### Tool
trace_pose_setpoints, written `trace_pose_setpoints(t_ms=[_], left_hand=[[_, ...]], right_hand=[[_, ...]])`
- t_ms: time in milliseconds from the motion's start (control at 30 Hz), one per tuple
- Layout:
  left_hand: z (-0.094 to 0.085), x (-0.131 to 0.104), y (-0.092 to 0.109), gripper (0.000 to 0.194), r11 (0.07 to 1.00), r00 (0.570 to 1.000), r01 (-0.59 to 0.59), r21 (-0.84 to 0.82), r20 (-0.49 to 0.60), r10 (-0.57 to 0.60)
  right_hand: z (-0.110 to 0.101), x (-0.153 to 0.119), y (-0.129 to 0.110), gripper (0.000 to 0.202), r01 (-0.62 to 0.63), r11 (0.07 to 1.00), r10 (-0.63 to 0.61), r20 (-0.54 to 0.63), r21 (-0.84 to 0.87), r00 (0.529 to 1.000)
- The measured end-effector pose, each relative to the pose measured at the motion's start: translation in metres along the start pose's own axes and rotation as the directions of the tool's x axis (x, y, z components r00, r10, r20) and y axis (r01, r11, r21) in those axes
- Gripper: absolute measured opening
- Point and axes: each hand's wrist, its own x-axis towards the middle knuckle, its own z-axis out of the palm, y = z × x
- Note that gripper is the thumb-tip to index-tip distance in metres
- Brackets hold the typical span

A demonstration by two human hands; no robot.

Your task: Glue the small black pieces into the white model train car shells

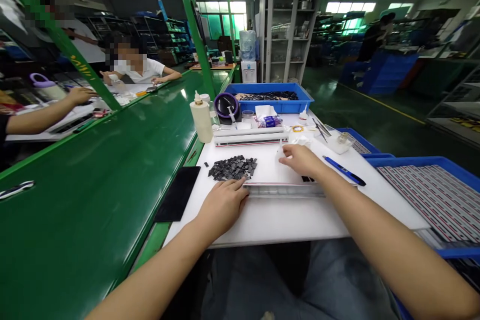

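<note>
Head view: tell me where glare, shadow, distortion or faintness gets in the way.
In the head view, the far windows are washed out; the green surface throws back bright reflections; the storage rack looks slanted and stretched towards the right edge; the space between the legs is in deep shadow; whatever is at the right hand's fingertips is too pale against the white board to make out.
</note>
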Motion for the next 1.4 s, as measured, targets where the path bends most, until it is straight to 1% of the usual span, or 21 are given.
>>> trace_pose_setpoints(t_ms=[33, 67, 100, 167, 200, 233, 300, 367, 433, 500, 567, 600, 667, 700, 733, 767, 800, 833, 867, 900, 1400], left_hand=[[-0.002, 0.001, 0.001, 0.022, 1.000, 1.000, 0.017, -0.022, 0.015, -0.017], [-0.003, 0.003, 0.002, 0.022, 0.999, 0.999, 0.030, -0.044, 0.026, -0.028], [-0.003, 0.004, 0.003, 0.021, 0.997, 0.999, 0.041, -0.061, 0.027, -0.039], [-0.002, 0.006, 0.005, 0.019, 0.995, 0.998, 0.060, -0.075, 0.001, -0.060], [0.000, 0.006, 0.005, 0.019, 0.995, 0.997, 0.070, -0.075, -0.024, -0.072], [0.002, 0.007, 0.006, 0.020, 0.994, 0.995, 0.079, -0.074, -0.055, -0.084], [0.008, 0.007, 0.007, 0.023, 0.992, 0.987, 0.093, -0.080, -0.123, -0.102], [0.013, 0.007, 0.007, 0.023, 0.990, 0.978, 0.091, -0.104, -0.178, -0.108], [0.018, 0.008, 0.006, 0.024, 0.988, 0.970, 0.084, -0.130, -0.218, -0.111], [0.021, 0.008, 0.006, 0.025, 0.986, 0.961, 0.085, -0.142, -0.249, -0.118], [0.023, 0.007, 0.007, 0.024, 0.987, 0.955, 0.088, -0.136, -0.271, -0.123], [0.023, 0.007, 0.008, 0.023, 0.988, 0.952, 0.090, -0.128, -0.280, -0.123], [0.023, 0.006, 0.010, 0.024, 0.990, 0.949, 0.088, -0.111, -0.292, -0.117], [0.023, 0.005, 0.011, 0.025, 0.990, 0.947, 0.091, -0.105, -0.298, -0.118], [0.023, 0.004, 0.012, 0.026, 0.990, 0.945, 0.096, -0.103, -0.304, -0.123], [0.023, 0.004, 0.013, 0.027, 0.989, 0.942, 0.103, -0.106, -0.308, -0.131], [0.023, 0.004, 0.013, 0.028, 0.988, 0.941, 0.109, -0.112, -0.310, -0.139], [0.023, 0.004, 0.013, 0.028, 0.986, 0.940, 0.113, -0.120, -0.310, -0.145], [0.024, 0.005, 0.013, 0.027, 0.985, 0.939, 0.116, -0.129, -0.309, -0.151], [0.024, 0.005, 0.012, 0.027, 0.984, 0.939, 0.116, -0.138, -0.307, -0.154], [0.028, 0.007, 0.011, 0.021, 0.979, 0.939, 0.098, -0.179, -0.308, -0.151]], right_hand=[[-0.001, 0.001, -0.005, 0.011, 0.049, 0.991, -0.047, -0.016, 0.121, 0.999], [-0.002, 0.001, -0.010, 0.017, 0.098, 0.950, -0.092, -0.035, 0.297, 0.995], [-0.002, 0.001, -0.015, 0.024, 0.140, 0.857, -0.131, -0.054, 0.496, 0.990], [0.002, -0.002, -0.026, 0.036, 0.175, 0.555, -0.185, -0.084, 0.813, 0.979], [0.006, -0.005, -0.030, 0.038, 0.166, 0.417, -0.200, -0.088, 0.893, 0.976], [0.010, -0.007, -0.033, 0.038, 0.152, 0.306, -0.207, -0.091, 0.940, 0.974], [0.017, -0.013, -0.035, 0.031, 0.129, 0.145, -0.193, -0.100, 0.981, 0.976], [0.020, -0.018, -0.033, 0.024, 0.105, 0.041, -0.157, -0.098, 0.994, 0.983], [0.021, -0.022, -0.029, 0.024, 0.091, -0.009, -0.123, -0.092, 0.996, 0.988], [0.022, -0.025, -0.027, 0.026, 0.067, 0.008, -0.103, -0.066, 0.998, 0.993], [0.027, -0.028, -0.028, 0.022, 0.075, 0.086, -0.080, -0.068, 0.993, 0.994], [0.031, -0.031, -0.030, 0.022, 0.115, 0.153, -0.068, -0.105, 0.982, 0.992], [0.043, -0.037, -0.035, 0.027, 0.272, 0.358, -0.084, -0.259, 0.893, 0.962], [0.048, -0.041, -0.038, 0.026, 0.378, 0.480, -0.136, -0.358, 0.792, 0.924], [0.054, -0.044, -0.040, 0.023, 0.480, 0.590, -0.222, -0.441, 0.649, 0.870], [0.058, -0.048, -0.042, 0.019, 0.565, 0.666, -0.326, -0.491, 0.487, 0.808], [0.061, -0.050, -0.044, 0.016, 0.627, 0.704, -0.422, -0.513, 0.333, 0.748], [0.064, -0.052, -0.045, 0.015, 0.665, 0.716, -0.496, -0.515, 0.213, 0.699], [0.066, -0.053, -0.046, 0.015, 0.684, 0.717, -0.542, -0.510, 0.134, 0.668], [0.067, -0.053, -0.047, 0.016, 0.689, 0.719, -0.564, -0.503, 0.090, 0.655], [0.076, -0.049, -0.046, 0.027, 0.658, 0.753, -0.584, -0.462, -0.002, 0.667]])
